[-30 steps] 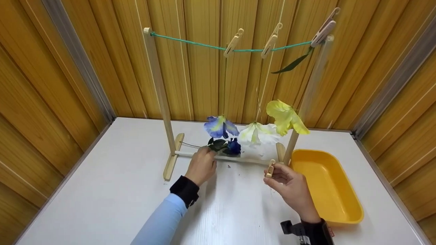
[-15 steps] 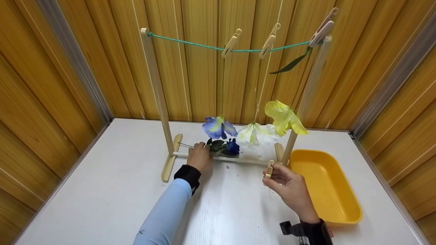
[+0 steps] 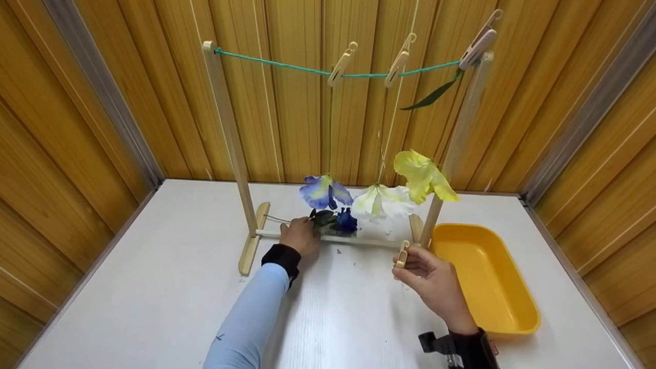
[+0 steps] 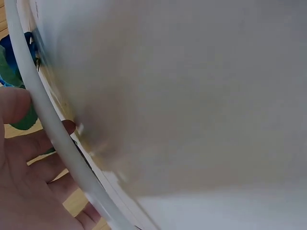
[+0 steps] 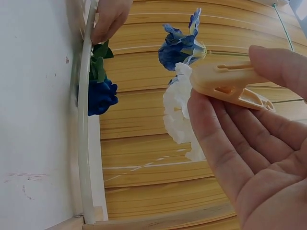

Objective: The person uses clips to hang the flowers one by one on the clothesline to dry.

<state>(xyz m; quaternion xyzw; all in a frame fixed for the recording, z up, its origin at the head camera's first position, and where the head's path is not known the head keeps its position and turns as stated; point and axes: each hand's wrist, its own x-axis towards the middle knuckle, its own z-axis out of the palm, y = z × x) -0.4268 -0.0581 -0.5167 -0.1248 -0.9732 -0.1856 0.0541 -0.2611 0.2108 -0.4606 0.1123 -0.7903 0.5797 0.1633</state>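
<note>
The left wrist view is mostly a blurred pale surface; only part of the left hand (image 4: pixel 24 182) shows, cut off by the frame's edge. In the head view the left hand's fingertips are hidden against the dark blue flower (image 3: pixel 346 221), so its grip cannot be told. The right hand (image 5: pixel 240 158) is cropped at the right wrist view's edge.

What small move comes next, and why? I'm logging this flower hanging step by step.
Probably the left hand should lift the dark blue flower off the table toward the green line. It already rests on that flower's stem by the rack's bottom bar, and the right hand holds a clothespin ready. Three flowers already hang.
</note>
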